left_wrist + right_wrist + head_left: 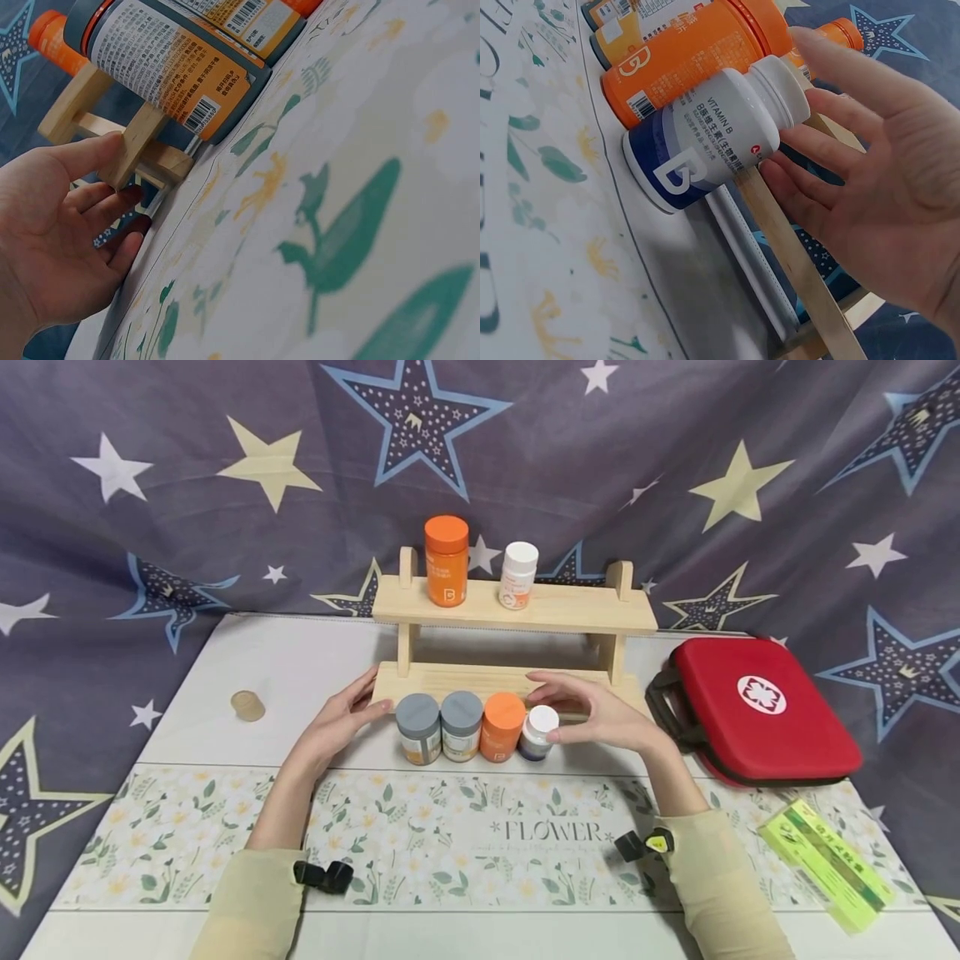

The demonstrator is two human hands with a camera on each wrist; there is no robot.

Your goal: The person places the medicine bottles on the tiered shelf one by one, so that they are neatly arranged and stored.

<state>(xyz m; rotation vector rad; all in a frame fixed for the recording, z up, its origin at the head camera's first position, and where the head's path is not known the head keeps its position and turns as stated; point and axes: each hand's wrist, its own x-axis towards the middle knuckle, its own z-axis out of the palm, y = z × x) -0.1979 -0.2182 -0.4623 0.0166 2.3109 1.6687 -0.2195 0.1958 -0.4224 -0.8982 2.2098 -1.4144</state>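
Note:
My left hand (335,720) holds the left end of a two-tier wooden shelf (450,681), thumb at the front corner and fingers around the end. In the left wrist view the wooden end (133,150) lies between thumb and fingers. My right hand (600,714) is by the white-capped vitamin B bottle (537,732), its thumb near the cap and its other fingers over the lower board. In the right wrist view its fingers are spread beside the bottle (705,139). Left of that bottle stand an orange bottle (502,727) and two grey-lidded jars (461,727).
On the upper tier stand a tall orange bottle (447,564) and a small white bottle (518,577). A red first-aid case (780,718) lies at the right, with a green box (825,864) in front of it. A small tan cylinder (247,705) lies at the left.

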